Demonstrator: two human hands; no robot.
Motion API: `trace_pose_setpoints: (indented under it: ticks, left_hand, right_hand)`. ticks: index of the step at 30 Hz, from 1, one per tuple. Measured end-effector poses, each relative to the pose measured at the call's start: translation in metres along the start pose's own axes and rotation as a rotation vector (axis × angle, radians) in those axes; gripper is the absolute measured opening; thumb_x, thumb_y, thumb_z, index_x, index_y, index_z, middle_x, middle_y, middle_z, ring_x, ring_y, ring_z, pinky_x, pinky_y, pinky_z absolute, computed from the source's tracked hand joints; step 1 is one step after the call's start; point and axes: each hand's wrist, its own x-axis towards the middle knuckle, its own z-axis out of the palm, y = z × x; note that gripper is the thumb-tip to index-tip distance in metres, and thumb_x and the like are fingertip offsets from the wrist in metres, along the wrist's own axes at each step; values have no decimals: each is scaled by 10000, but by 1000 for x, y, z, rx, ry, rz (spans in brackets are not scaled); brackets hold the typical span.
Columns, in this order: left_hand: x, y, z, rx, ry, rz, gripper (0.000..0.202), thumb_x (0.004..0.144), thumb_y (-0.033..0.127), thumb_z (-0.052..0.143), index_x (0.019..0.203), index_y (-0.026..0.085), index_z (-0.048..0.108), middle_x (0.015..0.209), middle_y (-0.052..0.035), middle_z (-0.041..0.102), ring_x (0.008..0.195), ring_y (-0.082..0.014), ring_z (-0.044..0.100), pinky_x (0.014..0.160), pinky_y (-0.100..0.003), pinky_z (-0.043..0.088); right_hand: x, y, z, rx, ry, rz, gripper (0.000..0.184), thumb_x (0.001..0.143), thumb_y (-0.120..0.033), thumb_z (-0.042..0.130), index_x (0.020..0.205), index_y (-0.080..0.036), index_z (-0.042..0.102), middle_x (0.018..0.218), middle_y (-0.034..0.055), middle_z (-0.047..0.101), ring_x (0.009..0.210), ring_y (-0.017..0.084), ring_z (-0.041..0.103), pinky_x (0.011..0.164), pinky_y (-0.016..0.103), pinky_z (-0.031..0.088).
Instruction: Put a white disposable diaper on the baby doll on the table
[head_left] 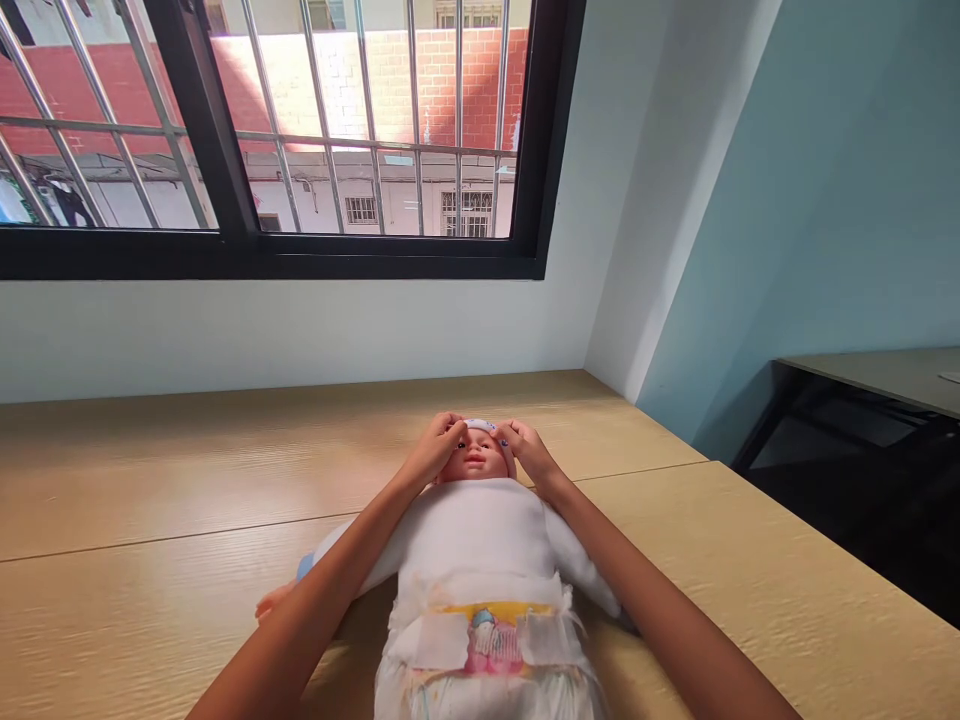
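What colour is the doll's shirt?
White. The doll's shirt shows best in the head view.

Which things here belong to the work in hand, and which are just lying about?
In use: doll, white strip on its forehead, left hand and right hand pinching its ends, diaper.
Just about: dark desk, window, wooden table.

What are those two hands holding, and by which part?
A white strip lying across the forehead of the doll. The left hand pinches one end, the right hand the other, both resting against the head.
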Motion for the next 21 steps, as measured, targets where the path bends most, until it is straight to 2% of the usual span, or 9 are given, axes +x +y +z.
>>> trace_pose_setpoints:
  ticks: [5,8,10,14,17,21]
  left_hand:
    - [5,0,-10,-1,-20,-14,166,705,305,564,804,175,593,773,-29,633,715,-175,587,571,-236,423]
    - [7,-1,-15,-6,-26,-15,185,677,325,610,791,182,584,722,-11,610,661,-159,563,536,-225,397]
    - [7,-1,-19,-9,-56,-12,199,672,361,624,749,180,598,701,-8,598,622,-149,547,512,-222,381]
    - [6,-3,-28,-8,-149,-14,282,660,450,646,608,175,619,552,7,526,501,-130,493,447,-227,322]
    - [8,-6,-34,-15,-185,-22,329,639,504,664,583,183,618,472,27,463,447,-121,460,430,-235,299]
    - [11,-10,-38,-25,-228,-41,362,617,537,685,591,182,619,486,28,468,460,-121,469,439,-239,305]
  right_hand:
    - [-1,-3,-4,55,-50,58,242,664,-397,656,704,-162,610,735,30,622,698,171,560,584,253,434]
    - [-1,-5,-7,77,-63,93,274,642,-393,691,782,-171,614,750,28,634,686,166,566,563,244,427]
    - [-2,-6,-7,79,-60,118,290,643,-394,696,818,-176,619,765,32,644,668,162,567,536,238,415]
    - [-3,-7,-6,74,-43,141,260,651,-389,689,766,-166,620,688,19,628,580,140,532,485,229,371]
    - [-3,-6,-5,104,-38,110,321,630,-370,719,859,-170,617,696,11,638,625,154,563,541,248,412]
    - [-3,-7,-6,153,-42,32,422,623,-331,736,993,-185,595,791,24,661,791,185,611,702,293,471]
